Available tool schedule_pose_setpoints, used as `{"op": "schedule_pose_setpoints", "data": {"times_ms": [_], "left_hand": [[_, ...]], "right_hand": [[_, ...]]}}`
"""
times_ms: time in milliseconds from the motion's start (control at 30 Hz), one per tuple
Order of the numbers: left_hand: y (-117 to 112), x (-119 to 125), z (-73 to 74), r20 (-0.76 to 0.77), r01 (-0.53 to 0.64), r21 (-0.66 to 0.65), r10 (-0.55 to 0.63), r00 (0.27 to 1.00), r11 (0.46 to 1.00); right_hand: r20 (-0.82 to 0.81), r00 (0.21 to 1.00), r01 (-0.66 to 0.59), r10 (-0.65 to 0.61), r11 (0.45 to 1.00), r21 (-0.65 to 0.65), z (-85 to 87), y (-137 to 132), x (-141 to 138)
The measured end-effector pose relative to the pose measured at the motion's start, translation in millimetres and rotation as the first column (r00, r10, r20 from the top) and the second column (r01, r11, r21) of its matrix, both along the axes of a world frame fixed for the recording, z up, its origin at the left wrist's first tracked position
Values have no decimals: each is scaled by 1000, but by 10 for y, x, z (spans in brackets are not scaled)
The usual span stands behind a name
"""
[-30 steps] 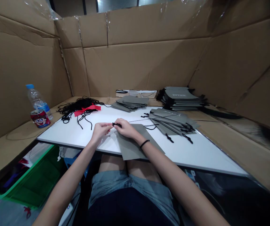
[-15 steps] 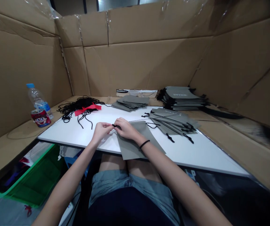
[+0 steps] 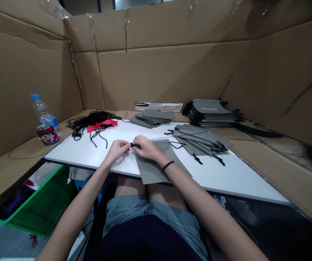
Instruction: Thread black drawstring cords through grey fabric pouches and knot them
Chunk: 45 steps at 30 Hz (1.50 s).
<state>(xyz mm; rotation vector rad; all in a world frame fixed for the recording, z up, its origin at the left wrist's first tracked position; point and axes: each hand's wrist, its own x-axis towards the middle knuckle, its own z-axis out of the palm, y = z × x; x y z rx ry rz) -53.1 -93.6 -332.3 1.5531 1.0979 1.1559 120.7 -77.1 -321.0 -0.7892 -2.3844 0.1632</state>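
A flat grey bag (image 3: 158, 165) lies on the white board (image 3: 90, 154), its near end hanging over the front edge. My left hand (image 3: 117, 149) and my right hand (image 3: 145, 146) meet at the bag's top left corner, both pinched on a short black cord (image 3: 133, 145) between them. A black band circles my right wrist. A thin cord runs from my right hand toward the fanned grey bags (image 3: 199, 139) at the right, each with black cords.
A tangle of black cords (image 3: 90, 121) with a red strip lies at the back left. A water bottle (image 3: 44, 115) and a red can (image 3: 47, 134) stand left. Grey bag stacks (image 3: 152, 117), (image 3: 212, 112) sit behind. Cardboard walls surround; a green bin (image 3: 40, 210) is below left.
Both hands stay pinched on the cord at the bag's corner with only tiny finger shifts. The camera has tilted slightly.
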Motion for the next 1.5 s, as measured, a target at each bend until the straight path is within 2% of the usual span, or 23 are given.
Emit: {"op": "schedule_pose_setpoints", "data": {"times_ms": [133,567,1000,1200,1367,1500], "left_hand": [[-6,14,-13,-29,49,33,-48,998,998],[53,15,-90,-106,42,71,-34,994,997],[10,-41,35,-83,116,31,-113,990,993],[-39,-50,105,-70,105,-26,-106,992,994],[-18,-74,78,-10,168,-37,-168,986,985],[8,-74,50,-33,185,-9,-185,982,983]], "right_hand": [[4,1000,3,-3,1000,3,4,-10,1],[-11,999,38,-38,997,-61,28,-6,-8],[-32,999,-15,12,996,-88,15,14,-5],[7,1000,-26,26,999,-39,5,7,1],[21,999,-37,38,999,-37,-3,10,-1],[8,999,-34,34,998,-51,3,16,-6]]}}
